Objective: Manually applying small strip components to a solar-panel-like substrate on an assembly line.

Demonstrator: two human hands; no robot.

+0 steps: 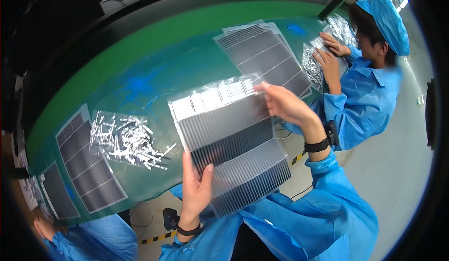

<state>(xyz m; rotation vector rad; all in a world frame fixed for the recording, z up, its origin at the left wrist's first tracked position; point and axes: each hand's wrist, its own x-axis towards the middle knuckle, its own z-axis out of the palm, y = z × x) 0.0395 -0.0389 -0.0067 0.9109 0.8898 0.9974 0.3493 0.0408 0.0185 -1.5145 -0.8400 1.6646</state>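
Note:
Between both hands I hold up a thin plastic sheet point(229, 134) with rows of narrow grey and dark strips; its top band shines silver with small dark marks. My left hand point(196, 186) grips its left edge low down, thumb on the front. At the upper right corner, my right hand point(287, 104) pinches the sheet between thumb and fingers. The sheet tilts toward me, its lower part in front of my blue smock point(299, 219). To its left, a clear bag point(119, 137) with many loose silver slips lies on the green table mat point(159, 106).
Beyond my sheet lies a stack of similar striped sheets point(266, 50). More striped sheets point(91, 163) lie at left. A co-worker in blue point(365, 97) handles silver pieces at right; another person's sleeve point(100, 237) shows at lower left. A dark rail runs along the far edge.

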